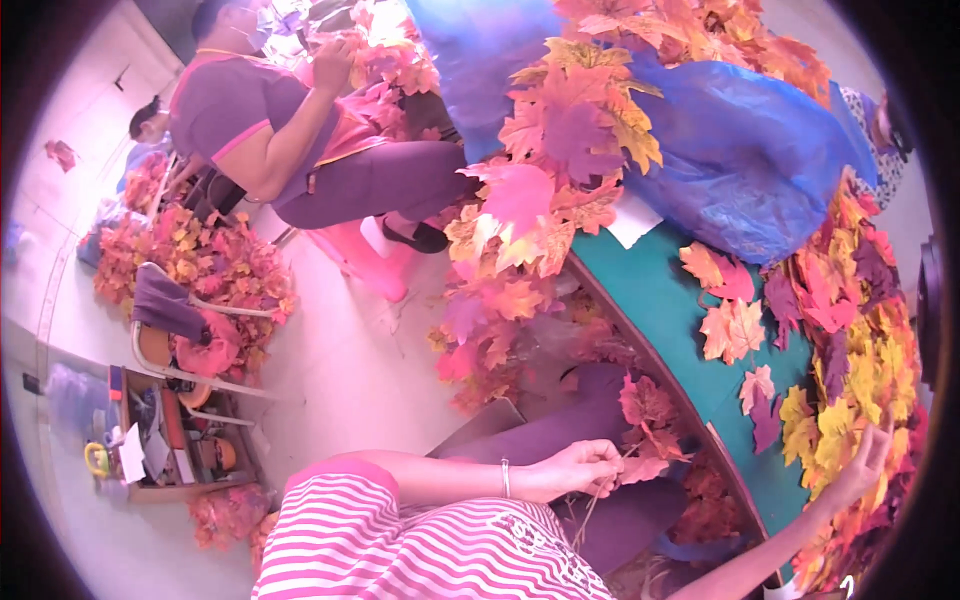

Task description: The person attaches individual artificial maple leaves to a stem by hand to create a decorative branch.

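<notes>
My left hand (583, 470) is closed in a pinch round thin stems of an artificial maple leaf garland (650, 408), above my lap. Pink and reddish leaves stick out beyond its fingertips, and bare stem strands hang below. At the right, my right hand (868, 462) reaches over a pile of yellow artificial maple leaves (850, 385), its fingers stretched out at the pile's edge. Nothing can be made out between those fingers. Several loose orange, pink and purple leaves (733, 330) lie on the green tabletop (640, 285).
A blue plastic sheet or bag (740, 150) covers the table's far part, beside a leaf garland (575, 125) spilling over the edge. A seated co-worker (250, 120) handles leaves at the far left. Nearer stand a chair (150, 345) and a box of tools (185, 480).
</notes>
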